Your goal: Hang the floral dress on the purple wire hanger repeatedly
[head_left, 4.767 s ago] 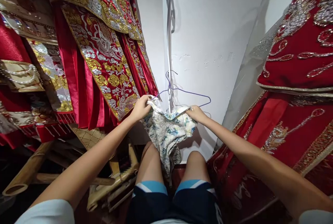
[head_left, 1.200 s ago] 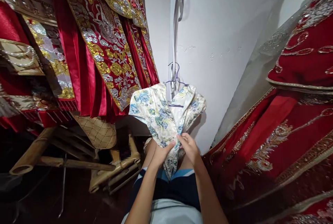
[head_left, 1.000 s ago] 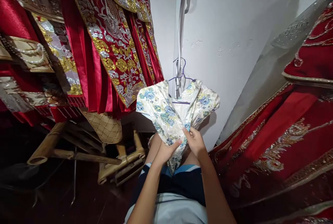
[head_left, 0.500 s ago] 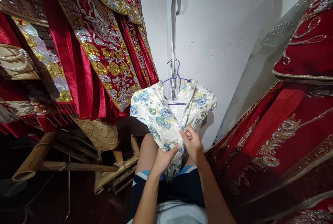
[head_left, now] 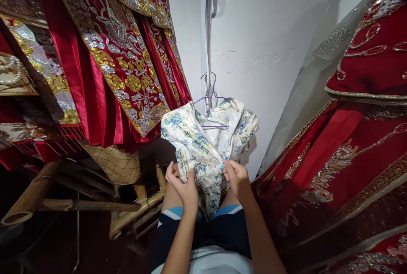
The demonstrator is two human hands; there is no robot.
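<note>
Since half a second ago our left hand (head_left: 182, 185) has slid out to the left edge of the floral dress (head_left: 206, 146), while our right hand (head_left: 237, 176) has kept its place on the right edge, so the two hands now sit apart instead of together. Both sets of fingers are closed on the cloth: the left pinches a fold of the dress between thumb and fingers, the right pinches the opposite front edge, just below the dress's chest.

We see the dress hanging on a purple wire hanger (head_left: 211, 96), whose hook catches a grey strap (head_left: 208, 32) running down the white wall (head_left: 263, 53) directly above the dress. The hem of the dress falls between our knees, over our dark shorts (head_left: 235, 236).

Left of the dress hang red robes with gold and silver embroidery (head_left: 121, 62), almost touching its left shoulder. Below those, further left of the dress, lie bamboo poles (head_left: 28, 202) and a quilted gold cushion (head_left: 114, 163). Right of the dress, a red beaded gown (head_left: 349, 146) fills the frame.
</note>
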